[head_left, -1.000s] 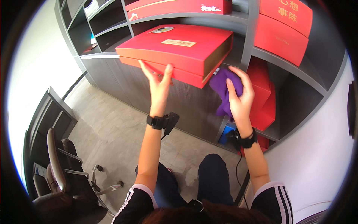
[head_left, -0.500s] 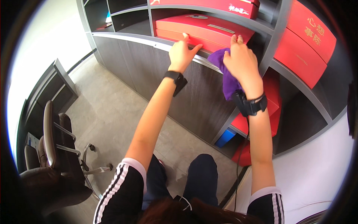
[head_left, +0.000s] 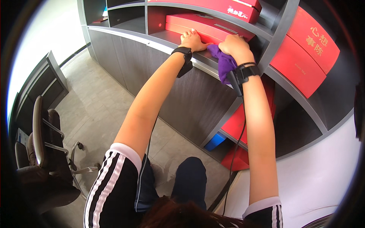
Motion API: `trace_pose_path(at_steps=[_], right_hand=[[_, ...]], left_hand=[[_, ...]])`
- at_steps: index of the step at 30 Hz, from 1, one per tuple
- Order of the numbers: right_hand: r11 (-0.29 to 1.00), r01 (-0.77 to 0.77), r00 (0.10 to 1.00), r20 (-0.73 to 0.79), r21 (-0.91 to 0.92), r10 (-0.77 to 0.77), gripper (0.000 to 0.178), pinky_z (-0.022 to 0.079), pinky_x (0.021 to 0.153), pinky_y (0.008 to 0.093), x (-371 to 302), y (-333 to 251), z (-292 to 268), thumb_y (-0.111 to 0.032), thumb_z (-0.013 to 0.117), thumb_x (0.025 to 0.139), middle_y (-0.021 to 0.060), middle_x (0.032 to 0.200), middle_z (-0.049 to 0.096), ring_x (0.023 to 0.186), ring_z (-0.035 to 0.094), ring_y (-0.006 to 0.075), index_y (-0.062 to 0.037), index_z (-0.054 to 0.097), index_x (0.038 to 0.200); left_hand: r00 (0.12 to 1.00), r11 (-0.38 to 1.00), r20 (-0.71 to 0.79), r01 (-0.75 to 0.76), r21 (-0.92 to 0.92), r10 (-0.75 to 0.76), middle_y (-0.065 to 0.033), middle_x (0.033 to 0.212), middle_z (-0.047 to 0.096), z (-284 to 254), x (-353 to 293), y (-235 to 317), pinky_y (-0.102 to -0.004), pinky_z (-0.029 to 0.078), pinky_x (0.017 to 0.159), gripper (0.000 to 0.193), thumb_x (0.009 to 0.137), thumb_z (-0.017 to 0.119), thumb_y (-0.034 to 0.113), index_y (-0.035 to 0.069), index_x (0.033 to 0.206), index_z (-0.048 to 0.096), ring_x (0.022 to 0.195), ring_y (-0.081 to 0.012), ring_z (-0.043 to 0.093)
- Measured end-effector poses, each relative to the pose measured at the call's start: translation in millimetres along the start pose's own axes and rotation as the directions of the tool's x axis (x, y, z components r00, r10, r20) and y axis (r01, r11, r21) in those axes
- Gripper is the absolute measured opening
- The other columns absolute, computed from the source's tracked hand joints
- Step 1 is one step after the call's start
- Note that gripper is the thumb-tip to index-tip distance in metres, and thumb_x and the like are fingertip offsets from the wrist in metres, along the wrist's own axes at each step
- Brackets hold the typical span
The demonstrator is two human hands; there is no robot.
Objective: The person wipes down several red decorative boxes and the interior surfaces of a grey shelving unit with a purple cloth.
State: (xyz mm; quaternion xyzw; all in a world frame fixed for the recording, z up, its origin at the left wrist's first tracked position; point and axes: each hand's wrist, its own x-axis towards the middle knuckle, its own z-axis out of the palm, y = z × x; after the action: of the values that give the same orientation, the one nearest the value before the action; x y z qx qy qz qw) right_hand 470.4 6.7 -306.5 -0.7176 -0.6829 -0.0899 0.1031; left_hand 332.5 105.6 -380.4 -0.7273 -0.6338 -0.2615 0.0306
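Note:
A long, flat red box [head_left: 190, 22] lies in a grey shelf compartment in front of me. My left hand [head_left: 192, 41] presses on the lower left of its front face, fingers spread and thumb stretched sideways. Against the right part of the box, my right hand [head_left: 234, 46] is closed round a purple cloth [head_left: 226, 65]. Most of the cloth hangs beneath that hand over the shelf's front edge, close to the wrist. The right fingertips are partly hidden behind the hand.
Another red box [head_left: 213, 8] sits on the shelf above. Large red boxes [head_left: 298, 70] stand in the compartment at the right. Lower down are a blue box [head_left: 215, 141] and more red boxes. A dark office chair [head_left: 45, 152] is at the left. A black cable [head_left: 237, 144] hangs by my right forearm.
The flat red box has moved deeper into the compartment and to the right, baring the shelf strip before it. Both hands have moved forward with it; the cloth has come along.

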Motion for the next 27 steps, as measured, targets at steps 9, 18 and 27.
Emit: trace_pose_path(at_steps=[9,18,27], right_hand=[[0.996,0.087,0.988,-0.127,0.032,-0.083,0.05,0.045,0.099,0.0464,-18,-1,-7,-0.028,0.056,0.08,0.0275,0.134,0.05,0.126,0.047,0.0429,-0.0023,0.061,0.123],[0.815,0.568,0.642,-0.681,0.112,-0.353,0.021,0.049,0.087,0.0486,-2,-10,88,-0.01,0.056,0.086,0.0235,0.104,0.061,0.101,0.058,0.0416,0.0021,0.058,0.103],[0.708,0.659,0.606,-0.737,0.254,-0.3,0.031,0.049,0.087,0.0443,-24,-16,76,-0.008,0.059,0.082,0.0211,0.105,0.063,0.098,0.061,0.0389,-0.0007,0.06,0.113]], left_hand=[[0.966,0.988,-0.257,-0.076,-0.135,0.039,-0.028,0.121,0.056,11,-5,-11,-0.0452,0.04,0.1,0.079,0.086,0.049,0.055,-0.01,0.131,0.046,0.118,-0.0399,0.049],[0.878,0.95,-0.478,-0.174,-0.259,0.031,-0.0262,0.105,0.06,17,-8,-1,-0.0447,0.047,0.092,0.038,0.085,0.05,0.019,-0.011,0.108,0.054,0.103,-0.0389,0.057],[0.791,0.867,-0.61,-0.336,-0.367,0.049,-0.0241,0.091,0.061,15,-15,-11,-0.0455,0.047,0.084,0.021,0.084,0.051,0.013,-0.005,0.093,0.057,0.089,-0.0389,0.058]])
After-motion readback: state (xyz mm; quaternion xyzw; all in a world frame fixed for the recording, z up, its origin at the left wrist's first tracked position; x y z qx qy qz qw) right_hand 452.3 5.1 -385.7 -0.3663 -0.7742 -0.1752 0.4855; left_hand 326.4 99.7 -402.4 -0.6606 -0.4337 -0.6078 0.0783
